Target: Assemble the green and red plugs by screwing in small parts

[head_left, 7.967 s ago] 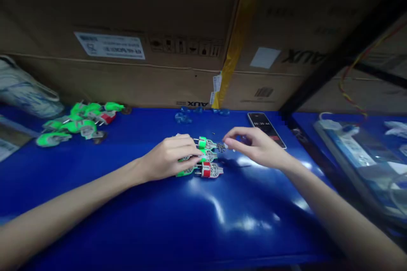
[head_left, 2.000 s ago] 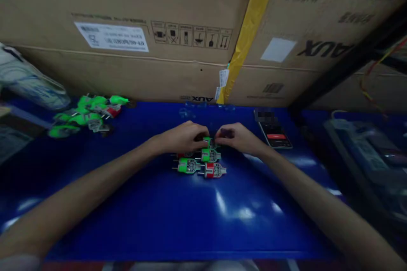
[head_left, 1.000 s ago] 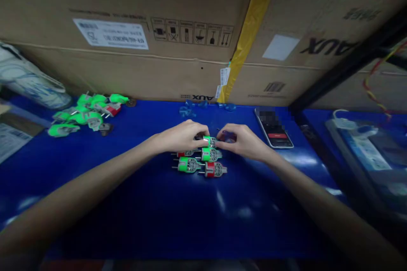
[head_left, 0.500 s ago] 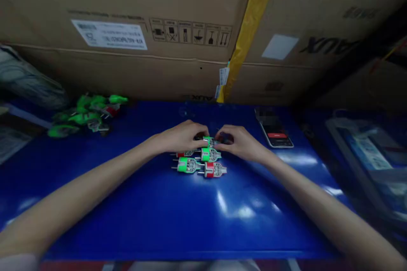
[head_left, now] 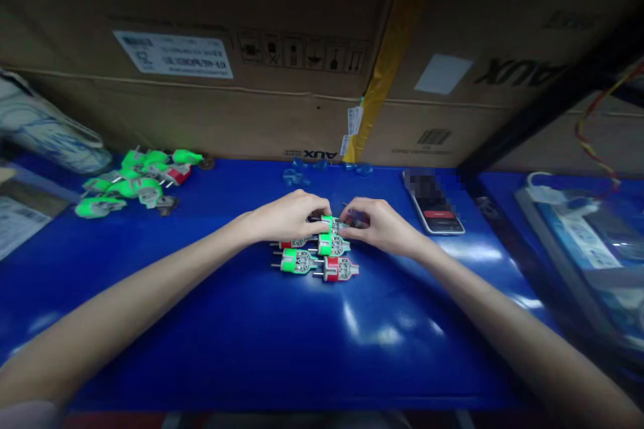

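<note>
Currently clamping the left hand [head_left: 292, 216] on the far green plug [head_left: 331, 223], gripping near the prong end. Holding thumb and fingertips of the right hand [head_left: 381, 224] close together at the narrow tail of the same plug; not being able to confirm whether pinching that tail or something small. Positioning the far green plug at the back of a cluster on the blue table [head_left: 251, 348], just behind a middle green plug [head_left: 333, 245] and a red plug [head_left: 339, 269]. Noting a front green plug [head_left: 296, 261] to their left, with a second red plug [head_left: 292, 243] behind, partly hidden. Also noting a heap of plugs [head_left: 133, 184] at far left, a phone [head_left: 439, 213] beyond the right hand and clear bluish pieces [head_left: 296, 177] near the cardboard box [head_left: 302, 120].
</note>
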{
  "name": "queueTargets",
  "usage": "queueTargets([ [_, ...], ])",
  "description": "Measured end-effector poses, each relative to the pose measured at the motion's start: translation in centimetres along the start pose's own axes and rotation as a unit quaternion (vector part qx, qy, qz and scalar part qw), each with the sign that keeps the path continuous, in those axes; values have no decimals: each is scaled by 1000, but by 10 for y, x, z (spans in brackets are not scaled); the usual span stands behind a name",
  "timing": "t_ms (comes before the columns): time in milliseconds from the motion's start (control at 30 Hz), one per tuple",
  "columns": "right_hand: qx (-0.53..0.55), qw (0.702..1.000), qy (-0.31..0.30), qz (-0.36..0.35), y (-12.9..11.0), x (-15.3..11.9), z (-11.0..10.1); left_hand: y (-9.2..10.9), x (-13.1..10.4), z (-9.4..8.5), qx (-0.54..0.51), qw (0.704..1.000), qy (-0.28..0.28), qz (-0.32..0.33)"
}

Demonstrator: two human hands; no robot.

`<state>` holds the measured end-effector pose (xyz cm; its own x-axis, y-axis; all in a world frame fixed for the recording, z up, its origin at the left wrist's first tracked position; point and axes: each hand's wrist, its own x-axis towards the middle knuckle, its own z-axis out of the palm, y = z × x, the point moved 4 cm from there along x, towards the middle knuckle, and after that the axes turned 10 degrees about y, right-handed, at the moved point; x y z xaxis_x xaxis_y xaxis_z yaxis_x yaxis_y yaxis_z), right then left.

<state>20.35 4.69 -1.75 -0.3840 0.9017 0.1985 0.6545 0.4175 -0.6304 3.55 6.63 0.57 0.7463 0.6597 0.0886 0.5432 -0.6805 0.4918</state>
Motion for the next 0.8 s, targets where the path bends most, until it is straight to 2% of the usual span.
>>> queueTargets([
  [167, 4, 1000, 27, 0, -1, 1, -8, -1, -1, 0, -4, 1000, 2, 1],
  [300, 35, 996, 77, 21, -4, 1, -28, 0, -1, 0, -2, 1000, 7, 7],
  [433, 98, 989, 100, 46, -11, -1, -50, 0, 0, -1, 2, 1000, 7, 8],
  [567, 50, 987, 149, -14, -24, -5, -67, -2, 1, -2, 6, 1000, 1, 13],
  [633, 33, 987, 154, -13, -25, -7, -69, -2, 2, -2, 7, 1000, 3, 19],
  [800, 56, 991, 122, 5, -16, -10, -59, -1, 3, -3, 17, 999, 21, 30],
])
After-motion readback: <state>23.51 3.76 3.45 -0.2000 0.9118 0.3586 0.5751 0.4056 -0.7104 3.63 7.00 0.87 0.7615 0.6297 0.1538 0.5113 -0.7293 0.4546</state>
